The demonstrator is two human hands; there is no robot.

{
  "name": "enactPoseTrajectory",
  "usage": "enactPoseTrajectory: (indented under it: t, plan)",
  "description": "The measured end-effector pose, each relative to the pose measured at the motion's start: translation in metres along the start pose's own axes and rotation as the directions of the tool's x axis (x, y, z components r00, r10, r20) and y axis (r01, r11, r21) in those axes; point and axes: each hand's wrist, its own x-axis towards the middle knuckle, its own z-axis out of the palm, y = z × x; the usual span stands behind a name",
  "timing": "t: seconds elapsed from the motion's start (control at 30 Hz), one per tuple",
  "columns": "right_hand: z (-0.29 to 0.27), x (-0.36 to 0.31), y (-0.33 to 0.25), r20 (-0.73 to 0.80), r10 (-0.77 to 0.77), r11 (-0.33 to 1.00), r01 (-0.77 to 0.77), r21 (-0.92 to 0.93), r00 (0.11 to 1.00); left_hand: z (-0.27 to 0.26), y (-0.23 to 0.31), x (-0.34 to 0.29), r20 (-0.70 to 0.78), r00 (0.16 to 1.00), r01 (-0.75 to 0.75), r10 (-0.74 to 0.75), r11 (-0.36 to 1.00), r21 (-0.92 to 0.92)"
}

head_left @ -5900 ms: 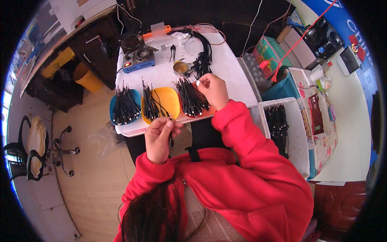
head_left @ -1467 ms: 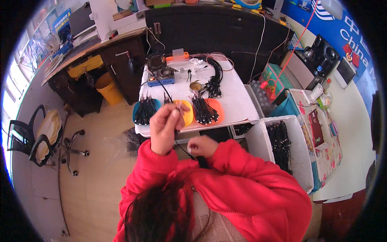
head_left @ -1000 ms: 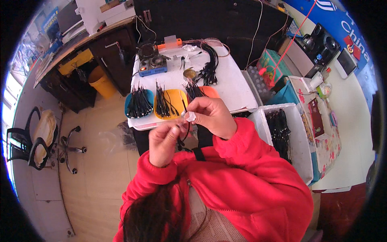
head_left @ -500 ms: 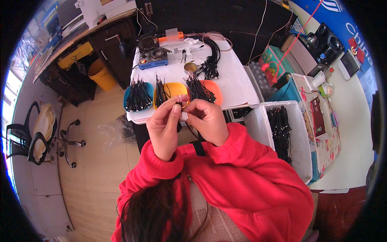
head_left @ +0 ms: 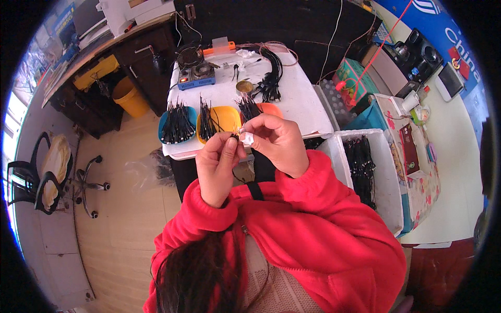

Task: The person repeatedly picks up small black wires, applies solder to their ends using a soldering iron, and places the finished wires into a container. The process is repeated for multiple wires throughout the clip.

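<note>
In front of my chest, my left hand is closed, thumb against fingers, on a black cable whose thin, light wire ends point upward. My right hand pinches at those wire ends. A small white piece, perhaps a wrap, shows at the right thumb. Just beyond the hands stand a blue bowl, a yellow bowl and an orange bowl. Bundles of black cables with bare wire ends lie in them. My right hand partly covers the orange bowl.
On the white-covered table sit a blue heating device, a small round tin and a bunch of black cables. To the right, a white foam box holds many cables. An office chair stands at left.
My right hand has risen slightly and shifted right, its fingertips now at the wire ends. The left hand has dropped a little, still on the cable. The wires look more spread.
</note>
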Motion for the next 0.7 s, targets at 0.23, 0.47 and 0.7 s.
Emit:
enactPoseTrajectory:
  t: [0.23, 0.47, 0.7]
  plan:
    - [0.000, 0.001, 0.022, 0.078, 0.119, 0.880, -0.142, 0.454, 0.990, 0.000, -0.001, 0.000, 0.059, 0.989, 0.143, -0.132, 0.952, -0.269]
    - [0.005, -0.002, 0.033, 0.114, 0.189, 0.701, -0.216, 0.679, 0.975, -0.004, 0.003, -0.003, 0.129, 0.983, 0.165, -0.129, 0.930, -0.328]
    - [-0.001, -0.003, 0.016, 0.022, 0.004, 0.961, -0.010, 0.278, 1.000, -0.001, 0.001, -0.003, 0.113, 0.982, 0.175, -0.150, 0.950, -0.258]
